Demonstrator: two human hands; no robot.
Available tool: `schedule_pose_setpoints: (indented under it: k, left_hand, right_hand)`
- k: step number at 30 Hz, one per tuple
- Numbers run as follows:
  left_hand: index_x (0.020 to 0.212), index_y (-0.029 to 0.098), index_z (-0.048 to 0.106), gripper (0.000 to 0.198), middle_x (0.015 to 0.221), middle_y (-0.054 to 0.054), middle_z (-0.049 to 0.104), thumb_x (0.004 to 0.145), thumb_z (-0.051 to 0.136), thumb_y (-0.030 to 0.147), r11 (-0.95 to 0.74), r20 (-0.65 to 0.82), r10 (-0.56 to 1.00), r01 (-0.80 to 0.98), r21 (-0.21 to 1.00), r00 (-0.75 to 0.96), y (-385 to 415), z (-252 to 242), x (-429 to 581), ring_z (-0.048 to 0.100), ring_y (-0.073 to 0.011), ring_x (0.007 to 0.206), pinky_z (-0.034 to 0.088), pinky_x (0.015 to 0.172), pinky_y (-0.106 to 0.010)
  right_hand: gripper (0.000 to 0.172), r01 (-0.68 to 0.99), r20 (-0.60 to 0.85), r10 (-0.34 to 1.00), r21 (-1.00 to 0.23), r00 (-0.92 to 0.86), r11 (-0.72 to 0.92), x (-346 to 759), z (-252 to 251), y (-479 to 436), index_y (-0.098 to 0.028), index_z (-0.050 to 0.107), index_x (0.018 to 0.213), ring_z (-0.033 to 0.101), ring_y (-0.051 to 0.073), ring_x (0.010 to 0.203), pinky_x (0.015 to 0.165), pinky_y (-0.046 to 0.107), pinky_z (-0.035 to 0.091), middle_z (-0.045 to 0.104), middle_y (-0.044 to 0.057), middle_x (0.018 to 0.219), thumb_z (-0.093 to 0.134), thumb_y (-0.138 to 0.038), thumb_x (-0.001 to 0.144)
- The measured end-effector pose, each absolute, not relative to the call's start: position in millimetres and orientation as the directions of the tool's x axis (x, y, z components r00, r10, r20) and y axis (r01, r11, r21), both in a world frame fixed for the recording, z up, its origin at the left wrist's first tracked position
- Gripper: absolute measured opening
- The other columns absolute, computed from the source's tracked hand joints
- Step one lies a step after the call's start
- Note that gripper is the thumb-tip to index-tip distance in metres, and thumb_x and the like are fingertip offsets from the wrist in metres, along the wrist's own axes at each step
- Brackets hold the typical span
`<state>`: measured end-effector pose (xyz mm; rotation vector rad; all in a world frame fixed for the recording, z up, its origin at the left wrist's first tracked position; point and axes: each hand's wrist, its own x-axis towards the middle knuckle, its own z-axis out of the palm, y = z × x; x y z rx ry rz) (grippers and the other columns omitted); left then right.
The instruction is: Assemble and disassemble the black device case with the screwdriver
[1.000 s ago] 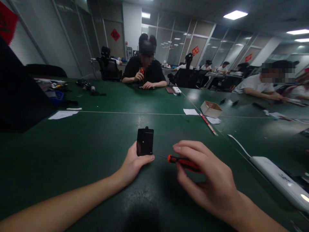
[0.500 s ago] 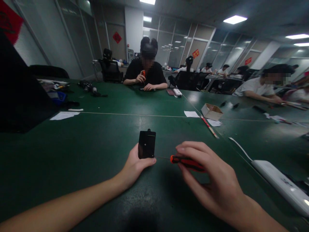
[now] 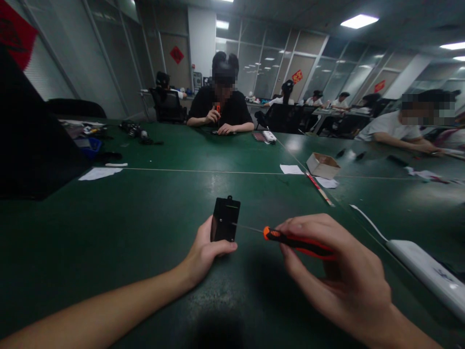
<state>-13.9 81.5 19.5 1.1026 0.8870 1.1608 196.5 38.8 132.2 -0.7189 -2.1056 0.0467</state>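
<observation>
My left hand grips a flat black rectangular case by its lower left side, thumb across the bottom edge. The case has a small tab on top, a slot near that end, and small silver screws on its face. Between the thumb and fingers of my right hand is a screwdriver with an orange and black handle. Its thin shaft points left, and the tip appears over the middle of the case; whether it touches I cannot tell.
On the green table stand a cardboard box and a white power strip at right. A dark shape blocks the left side. Across the table a person in black holds a similar screwdriver.
The screwdriver has moved right and slightly up with my right hand; its tip left the case's lower right corner screw. The case has tilted slightly clockwise.
</observation>
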Motion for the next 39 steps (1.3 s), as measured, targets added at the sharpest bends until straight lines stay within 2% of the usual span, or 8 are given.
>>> schedule_pose_setpoints:
  k: [4,9,14,21,27,34,36,39]
  left_hand:
    - [0.094,0.018,0.054,0.026,0.076,0.000,0.052,0.085,0.065,0.039,0.070,0.007,0.968,-0.296,0.953,0.250,78.8,20.8,-13.6,0.047,-0.0111,0.064,0.034,0.052,-0.022]
    - [0.096,0.018,0.054,0.032,0.078,-0.001,0.054,0.090,0.058,0.049,0.056,0.011,0.974,-0.290,0.955,0.225,79.1,18.8,-12.3,0.050,-0.0118,0.066,0.036,0.053,-0.021]
    - [0.095,0.016,0.056,0.033,0.079,-0.002,0.056,0.089,0.058,0.049,0.009,0.048,0.978,-0.272,0.962,0.203,79.0,19.3,-11.8,0.049,-0.0119,0.066,0.038,0.055,-0.022]
    - [0.094,0.017,0.055,0.033,0.075,-0.001,0.053,0.089,0.057,0.050,0.005,0.050,0.978,-0.263,0.965,0.202,78.6,20.0,-11.4,0.048,-0.0123,0.063,0.036,0.051,-0.022]
    - [0.095,0.016,0.057,0.036,0.078,-0.003,0.058,0.087,0.058,0.051,-0.015,0.056,0.985,-0.244,0.970,0.162,77.7,25.0,-9.7,0.051,-0.0140,0.066,0.041,0.058,-0.024]
    - [0.097,0.017,0.058,0.037,0.082,-0.003,0.059,0.087,0.059,0.052,-0.017,0.049,0.990,-0.231,0.973,0.134,77.7,24.2,-10.0,0.053,-0.0154,0.070,0.043,0.061,-0.025]
    - [0.097,0.017,0.058,0.036,0.081,-0.002,0.057,0.087,0.060,0.051,-0.030,0.062,0.989,-0.225,0.974,0.137,77.8,24.0,-10.5,0.052,-0.0153,0.071,0.042,0.062,-0.025]
    - [0.096,0.017,0.058,0.033,0.082,-0.001,0.056,0.087,0.061,0.049,-0.072,0.105,0.982,-0.197,0.978,0.160,77.4,25.8,-11.7,0.052,-0.0156,0.073,0.042,0.064,-0.026]
  right_hand:
    - [0.047,0.460,0.774,0.433,-0.207,-0.463,0.863,194.4,127.9,37.5,-0.013,0.055,0.117,0.066,0.018,0.101,0.086,0.027,0.058,0.066,0.010,0.105,0.063,0.007,0.076]
    - [0.046,0.454,0.752,0.433,-0.200,-0.497,0.868,193.5,122.5,37.3,-0.012,0.055,0.119,0.065,0.017,0.103,0.089,0.026,0.057,0.065,0.011,0.109,0.061,0.008,0.077]
    - [0.044,0.454,0.743,0.431,-0.193,-0.511,0.870,193.0,122.2,35.8,-0.012,0.055,0.118,0.066,0.016,0.102,0.087,0.025,0.058,0.066,0.010,0.107,0.060,0.007,0.078]
    - [0.044,0.469,0.746,0.435,-0.186,-0.504,0.863,192.3,120.9,34.0,-0.014,0.055,0.119,0.068,0.018,0.098,0.083,0.028,0.060,0.067,0.011,0.106,0.060,0.005,0.079]
    - [0.046,0.492,0.751,0.450,-0.192,-0.484,0.849,191.2,122.6,32.9,-0.019,0.056,0.119,0.071,0.019,0.096,0.081,0.030,0.062,0.069,0.009,0.105,0.059,0.003,0.079]
    - [0.030,0.546,0.707,0.463,-0.129,-0.534,0.828,189.6,131.6,29.6,-0.020,0.060,0.107,0.072,0.016,0.082,0.071,0.020,0.060,0.071,0.005,0.097,0.065,-0.005,0.081]
    - [0.029,0.544,0.698,0.460,-0.120,-0.549,0.831,190.0,134.0,27.9,-0.019,0.060,0.107,0.072,0.014,0.083,0.072,0.018,0.059,0.070,0.006,0.097,0.063,-0.004,0.082]
    - [0.036,0.554,0.704,0.452,-0.100,-0.548,0.827,191.0,136.9,24.6,-0.018,0.059,0.112,0.070,0.015,0.093,0.079,0.019,0.059,0.067,0.008,0.106,0.058,0.000,0.081]
